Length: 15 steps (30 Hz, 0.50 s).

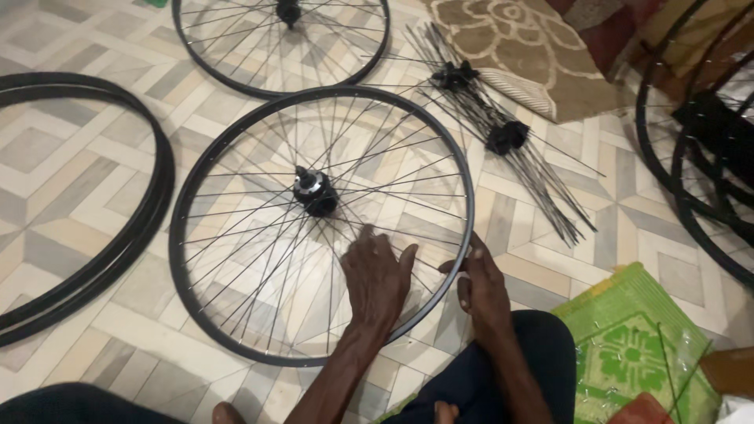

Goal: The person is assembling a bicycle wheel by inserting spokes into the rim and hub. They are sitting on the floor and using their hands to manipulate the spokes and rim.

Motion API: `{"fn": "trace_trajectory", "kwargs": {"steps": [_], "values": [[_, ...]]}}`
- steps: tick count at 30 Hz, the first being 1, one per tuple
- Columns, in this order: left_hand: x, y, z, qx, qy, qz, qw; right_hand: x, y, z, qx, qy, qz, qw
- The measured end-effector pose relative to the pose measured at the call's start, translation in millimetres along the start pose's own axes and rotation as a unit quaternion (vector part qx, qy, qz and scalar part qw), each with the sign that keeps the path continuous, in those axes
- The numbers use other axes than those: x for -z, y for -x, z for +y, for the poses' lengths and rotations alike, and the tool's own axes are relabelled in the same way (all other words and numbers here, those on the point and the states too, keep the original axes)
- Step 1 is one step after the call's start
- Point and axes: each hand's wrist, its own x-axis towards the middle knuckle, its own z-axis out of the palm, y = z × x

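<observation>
Two hands on one wheel (236,235), flat on tiled floor (71,180), just in front of knees. Left hand (375,275) spread open, fingers apart, resting on spokes (251,259) inside rim (463,188). Right hand (481,284) closed around rim at near-right edge, pinching there. Probably light but wide and stiff; thin spokes likely bend easily, so better to hold at rim or hub (314,191), not at spokes. Green mat (628,345) at right. Farther: loose spoke bundles (503,137), second wheel (279,43), bare rims (118,228) at left.
</observation>
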Motion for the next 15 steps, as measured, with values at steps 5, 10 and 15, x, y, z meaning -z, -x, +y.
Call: {"fn": "trace_trajectory", "kwargs": {"steps": [5, 10, 15], "values": [[8.6, -10.1, 5.9, -0.148, 0.225, -0.170, 0.948, 0.0, 0.3, -8.1, -0.020, 0.000, -0.011, 1.000], [0.2, -20.0, 14.1, -0.031, 0.282, -0.268, 0.921, 7.7, -7.1, 11.7, -0.046, -0.055, -0.014, 0.997], [-15.3, -40.0, 8.5, 0.033, 0.315, -0.338, 0.886, 29.8, -27.0, 51.5, -0.065, -0.339, -0.019, 0.938]]}}
